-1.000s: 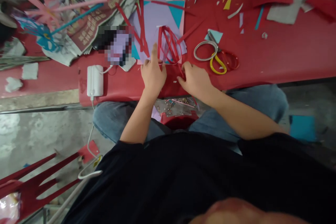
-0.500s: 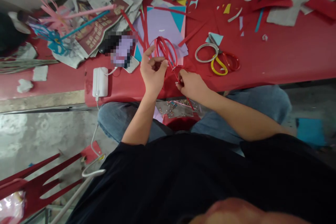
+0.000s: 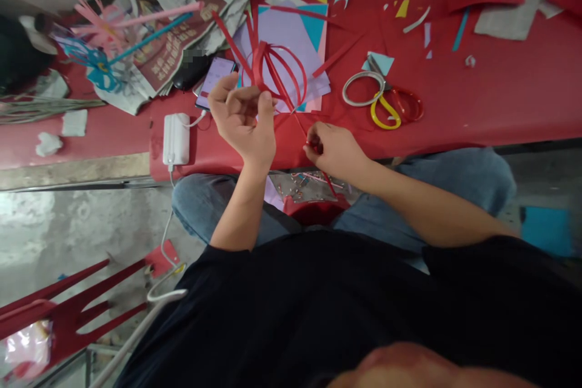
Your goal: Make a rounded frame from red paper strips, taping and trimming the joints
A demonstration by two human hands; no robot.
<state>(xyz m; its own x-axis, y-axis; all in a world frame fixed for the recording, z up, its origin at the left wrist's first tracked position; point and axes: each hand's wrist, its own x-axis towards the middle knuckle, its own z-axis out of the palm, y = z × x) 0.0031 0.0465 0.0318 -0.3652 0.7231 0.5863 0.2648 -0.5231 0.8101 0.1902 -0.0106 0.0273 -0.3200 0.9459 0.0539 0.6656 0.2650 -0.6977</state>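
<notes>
Red looped paper strips [image 3: 304, 76] fan out above a thin red stem, bound near its top with something pale. My left hand [image 3: 245, 121] has its fingers curled, with thumb and fingertips closed on one of the left loops. Lower down and to the right, my right hand [image 3: 339, 148] pinches the stem, whose tail hangs below it past the table edge. Behind the loops lie lilac paper sheets [image 3: 291, 30] with blue and pink corners. Scissors with one yellow and one red handle [image 3: 386, 110] rest right of the loops, beside a roll of pale tape or wire [image 3: 359, 90].
A phone [image 3: 216, 82] and a white power bank [image 3: 176, 139] with a cable lie at the left. Newspapers [image 3: 168, 42] hold a pink ribbon flower [image 3: 107, 27] and a blue one [image 3: 102, 70]. Paper scraps dot the red table [image 3: 491, 103]. A red chair [image 3: 68, 315] stands lower left.
My left hand has moved left and slightly down, drawing a loop away from the others, which now spread wider. My right hand stays on the stem. The view has shifted slightly.
</notes>
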